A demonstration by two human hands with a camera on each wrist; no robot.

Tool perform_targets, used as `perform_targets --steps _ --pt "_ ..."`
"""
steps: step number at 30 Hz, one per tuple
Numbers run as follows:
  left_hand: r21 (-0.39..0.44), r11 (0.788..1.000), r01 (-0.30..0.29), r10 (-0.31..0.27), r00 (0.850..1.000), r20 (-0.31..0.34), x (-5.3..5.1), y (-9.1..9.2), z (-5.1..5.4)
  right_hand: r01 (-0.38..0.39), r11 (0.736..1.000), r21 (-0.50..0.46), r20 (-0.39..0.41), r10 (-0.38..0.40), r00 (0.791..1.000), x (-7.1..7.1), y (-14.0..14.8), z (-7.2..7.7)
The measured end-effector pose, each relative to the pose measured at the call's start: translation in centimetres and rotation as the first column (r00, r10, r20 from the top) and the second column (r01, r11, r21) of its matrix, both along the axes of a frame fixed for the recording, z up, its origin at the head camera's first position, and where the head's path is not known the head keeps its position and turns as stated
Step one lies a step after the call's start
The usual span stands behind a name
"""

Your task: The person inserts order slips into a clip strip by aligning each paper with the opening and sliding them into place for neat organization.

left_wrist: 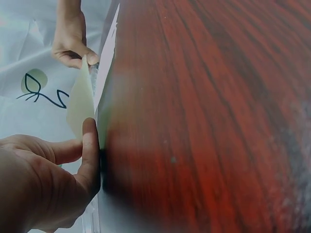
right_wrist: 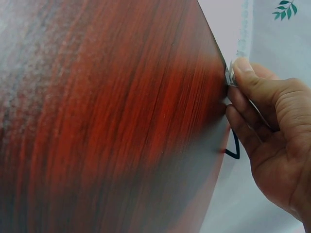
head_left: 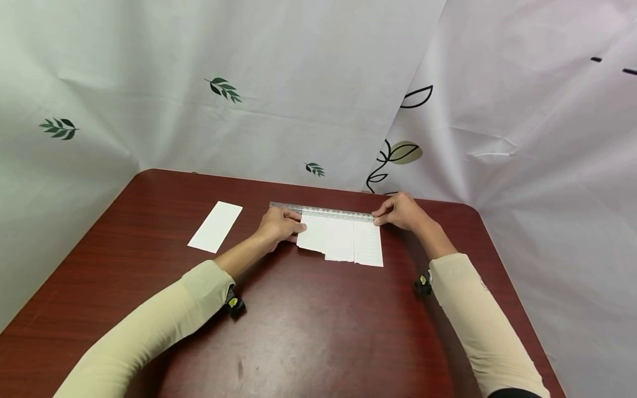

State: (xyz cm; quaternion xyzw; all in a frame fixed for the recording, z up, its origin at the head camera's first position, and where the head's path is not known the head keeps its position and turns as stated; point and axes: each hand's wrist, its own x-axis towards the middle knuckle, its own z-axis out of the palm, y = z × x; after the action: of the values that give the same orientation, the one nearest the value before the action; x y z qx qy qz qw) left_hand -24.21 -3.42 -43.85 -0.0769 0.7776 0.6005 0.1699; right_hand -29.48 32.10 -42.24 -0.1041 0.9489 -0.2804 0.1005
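A clear ruler (head_left: 338,214) lies along the far edge of three white paper pieces placed side by side: the left piece (head_left: 312,233), the middle piece (head_left: 340,240) and the right piece (head_left: 368,246). Their near edges look uneven, as if torn. My left hand (head_left: 278,225) pinches the left piece between thumb and finger; in the left wrist view this paper (left_wrist: 80,104) tilts up off the table. With thumb and fingertips, my right hand (right_wrist: 277,107) grips the ruler's right end, by the right piece's far corner. The ruler's left end passes behind my left hand.
A separate white paper strip (head_left: 215,226) lies on the dark red wooden table (head_left: 298,331) to the left. White sheeting (head_left: 278,99) with leaf prints hangs behind the table's far edge and along its sides.
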Motion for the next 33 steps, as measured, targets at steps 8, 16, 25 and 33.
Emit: perform_targets --steps 8,16,25,33 --pt "0.009 1.000 0.029 -0.029 1.000 -0.012 0.3 -0.7 0.2 -0.003 1.000 -0.005 -0.009 0.003 1.000 -0.1 0.0 -0.1" --pt "-0.044 0.996 0.078 -0.080 0.996 -0.046 1.1 -3.3 0.7 -0.001 1.000 -0.013 -0.013 0.001 1.000 0.0 0.1 -0.1" --pt "-0.378 0.924 0.055 -0.145 0.966 -0.214 2.0 -9.8 2.4 -0.005 1.000 -0.003 -0.013 0.005 1.000 -0.1 0.1 0.1" --pt "-0.695 0.718 0.026 -0.197 0.966 -0.167 2.0 -15.8 3.0 -0.007 1.000 -0.020 0.017 0.008 1.000 0.0 0.0 0.1"
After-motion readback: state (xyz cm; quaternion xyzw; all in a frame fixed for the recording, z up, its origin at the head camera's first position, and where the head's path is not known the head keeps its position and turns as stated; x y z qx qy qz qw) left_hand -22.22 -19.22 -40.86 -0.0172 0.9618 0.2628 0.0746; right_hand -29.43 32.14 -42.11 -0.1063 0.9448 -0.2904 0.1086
